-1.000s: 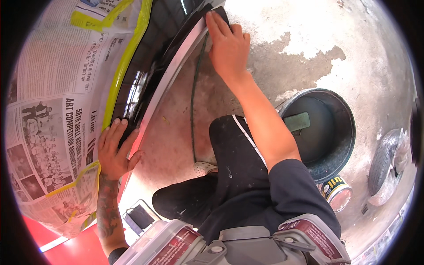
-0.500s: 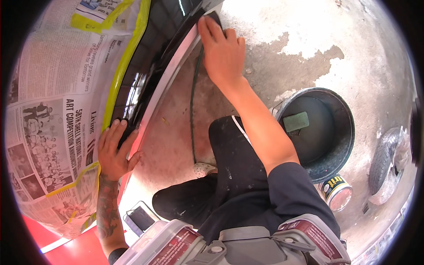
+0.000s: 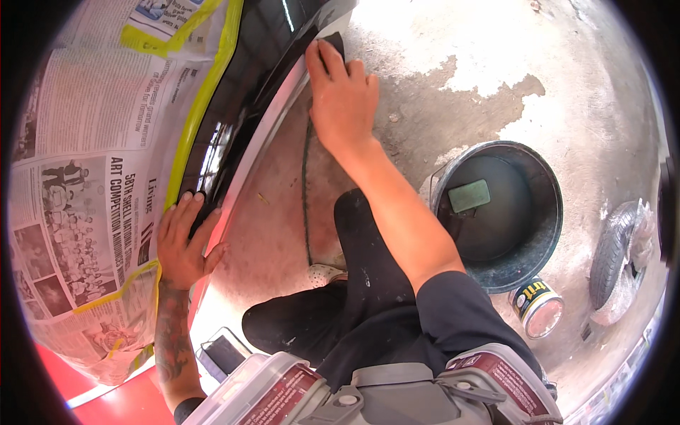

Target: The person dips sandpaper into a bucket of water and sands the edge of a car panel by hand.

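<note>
A glossy black car panel (image 3: pixel 244 85) curves up from the left, with a pale strip (image 3: pixel 253 158) along its lower edge. At the far end of that edge, my right hand (image 3: pixel 343 101) presses a piece of black sandpaper (image 3: pixel 333 44) against the panel. Its fingers are closed over the sheet, and a dark corner sticks out past them. Nearer to me, my left hand (image 3: pixel 185 248) rests flat with fingers spread, partly on the black panel and partly on the masking newspaper (image 3: pixel 92 113). Yellow-green tape (image 3: pixel 200 106) borders the paper.
Right of my knee stands a black bucket (image 3: pixel 528 262) of cloudy water holding a green block (image 3: pixel 469 196). Beside it are a tin can (image 3: pixel 538 312) and a tyre (image 3: pixel 613 258). A dark hose (image 3: pixel 305 191) crosses the concrete floor. A phone-like device (image 3: pixel 225 353) lies near my leg.
My right hand has slid a little toward me and to the left along the panel's edge, with the sandpaper. The left hand stays in place.
</note>
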Available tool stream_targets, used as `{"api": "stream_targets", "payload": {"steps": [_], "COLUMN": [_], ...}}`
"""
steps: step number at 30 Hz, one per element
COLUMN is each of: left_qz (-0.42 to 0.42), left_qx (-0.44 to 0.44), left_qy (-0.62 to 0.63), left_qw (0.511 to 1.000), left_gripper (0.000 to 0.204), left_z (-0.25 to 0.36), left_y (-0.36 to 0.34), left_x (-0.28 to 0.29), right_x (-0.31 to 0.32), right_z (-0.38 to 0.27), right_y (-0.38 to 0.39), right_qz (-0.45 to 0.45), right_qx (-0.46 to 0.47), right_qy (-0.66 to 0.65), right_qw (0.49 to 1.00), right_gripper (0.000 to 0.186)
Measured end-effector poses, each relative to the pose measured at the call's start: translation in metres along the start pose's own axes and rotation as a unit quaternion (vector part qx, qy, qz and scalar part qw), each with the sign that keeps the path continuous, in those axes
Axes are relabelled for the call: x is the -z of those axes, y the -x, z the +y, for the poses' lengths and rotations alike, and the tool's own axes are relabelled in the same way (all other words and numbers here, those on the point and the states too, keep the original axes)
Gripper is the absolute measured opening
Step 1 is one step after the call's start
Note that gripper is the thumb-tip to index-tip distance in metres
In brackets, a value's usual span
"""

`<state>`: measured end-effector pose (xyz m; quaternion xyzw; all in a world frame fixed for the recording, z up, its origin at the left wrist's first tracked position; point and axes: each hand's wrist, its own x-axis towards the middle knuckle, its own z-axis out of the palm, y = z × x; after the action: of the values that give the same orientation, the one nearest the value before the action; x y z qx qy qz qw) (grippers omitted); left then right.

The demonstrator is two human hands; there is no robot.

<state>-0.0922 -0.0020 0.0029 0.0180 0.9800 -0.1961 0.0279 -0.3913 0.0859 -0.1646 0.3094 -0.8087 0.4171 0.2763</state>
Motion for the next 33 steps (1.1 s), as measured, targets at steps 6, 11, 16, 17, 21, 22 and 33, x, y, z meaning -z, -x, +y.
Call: {"api": "stream_targets", "payload": {"steps": [6,11,16,17,21,22,33], "left_qz": [0.027,0.024,0.025,0.016,0.037,0.036,0.031], "left_qx": [0.0,0.004,0.002,-0.003,-0.006,-0.004,0.003], "left_qy": [-0.003,0.012,0.019,0.024,0.027,0.028,0.026], "left_qw": [1.0,1.0,1.0,1.0,0.999,0.999,0.999], "left_gripper": [0.047,0.047,0.049,0.05,0.046,0.046,0.044], "left_z": [0.001,0.002,0.0,0.0,0.001,0.001,0.001], "left_y": [-0.001,-0.001,-0.001,0.0,-0.002,-0.003,-0.005], "left_x": [0.002,0.003,0.002,0.003,0.004,0.005,0.005], "right_x": [0.002,0.002,0.004,0.006,0.011,0.012,0.007], "right_z": [-0.006,-0.003,-0.001,-0.001,-0.002,-0.001,-0.001], "right_y": [0.003,-0.005,-0.007,-0.006,-0.007,-0.008,-0.003], "right_qz": [-0.002,0.012,-0.026,-0.027,0.005,-0.001,-0.04], "right_qx": [-0.032,-0.061,-0.031,-0.02,-0.027,-0.016,-0.014], "right_qy": [-0.017,0.016,0.012,0.018,0.052,0.039,0.008], "right_qw": [0.999,0.998,0.999,0.999,0.998,0.999,0.999], "right_gripper": [0.045,0.047,0.046,0.046,0.047,0.047,0.049]}}
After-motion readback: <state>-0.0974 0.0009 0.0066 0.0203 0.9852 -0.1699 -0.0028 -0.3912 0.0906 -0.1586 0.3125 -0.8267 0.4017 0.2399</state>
